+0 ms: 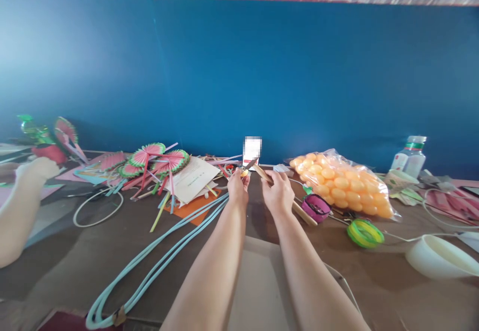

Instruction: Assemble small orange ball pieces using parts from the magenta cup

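My left hand [238, 187] is closed round a small tool with a dark, pointed blade [251, 163] and a yellowish part by the fingers. Its exact kind does not show. In my right hand [277, 191] is a flat wooden stick [305, 214]; its far end sticks out by the blade and its other end slants back below the hand. Whether blade and stick touch, I cannot tell. Just beyond both hands stands a phone-like white panel [252, 150], partly blurred out. A purple container [316, 208] with small dark items sits right of the stick.
Teal tubing [160, 243] loops across the left. Beyond it lie watermelon-patterned paper fans [170, 161] and papers [192, 178]. Another person's arm [26, 206] reaches in at far left. To the right are a bag of orange balls [344, 183], green rings [364, 233] and a white roll [441, 256].
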Tool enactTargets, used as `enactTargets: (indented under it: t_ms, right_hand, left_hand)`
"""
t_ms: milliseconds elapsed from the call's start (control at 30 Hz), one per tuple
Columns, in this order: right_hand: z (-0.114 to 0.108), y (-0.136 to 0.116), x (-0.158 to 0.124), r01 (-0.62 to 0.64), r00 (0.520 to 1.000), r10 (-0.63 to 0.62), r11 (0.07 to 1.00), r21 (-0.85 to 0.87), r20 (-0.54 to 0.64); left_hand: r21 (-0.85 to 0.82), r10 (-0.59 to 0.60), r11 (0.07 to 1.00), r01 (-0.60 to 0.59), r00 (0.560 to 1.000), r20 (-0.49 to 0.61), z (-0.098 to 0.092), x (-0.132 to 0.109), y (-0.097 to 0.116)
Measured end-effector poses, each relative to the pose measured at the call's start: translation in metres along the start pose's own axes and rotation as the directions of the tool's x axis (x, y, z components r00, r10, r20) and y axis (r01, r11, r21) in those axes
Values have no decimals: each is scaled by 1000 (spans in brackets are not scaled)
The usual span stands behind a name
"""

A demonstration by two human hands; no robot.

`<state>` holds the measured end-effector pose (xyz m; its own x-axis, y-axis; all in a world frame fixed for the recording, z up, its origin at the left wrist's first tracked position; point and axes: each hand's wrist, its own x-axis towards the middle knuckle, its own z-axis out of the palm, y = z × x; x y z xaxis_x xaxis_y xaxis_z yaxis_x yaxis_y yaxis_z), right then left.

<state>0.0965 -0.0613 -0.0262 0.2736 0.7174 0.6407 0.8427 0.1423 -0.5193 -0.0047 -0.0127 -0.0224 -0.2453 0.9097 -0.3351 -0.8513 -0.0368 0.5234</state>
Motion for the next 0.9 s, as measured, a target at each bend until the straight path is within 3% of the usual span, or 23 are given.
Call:
enactTargets:
  t_ms: [200,333,533,900]
  right_hand:
    - [0,-1,0,9,999,-9,1000,5,-30]
    - [0,-1,-1,12,999,-11,1000,-13,38]
    - [-1,-2,0,-20,999,20,1000,-12,30]
    - [-2,-3,0,-24,999,24,1000,-7,27]
  left_hand:
    - [30,20,999,-20,1000,-18,0,2,-1]
    - [56,38,998,-36,999,-33,-1,3,-1]
    - [87,71,994,-69,997,-19,-1,1,0]
    - [140,57,989,-52,998,-33,-2,0,0]
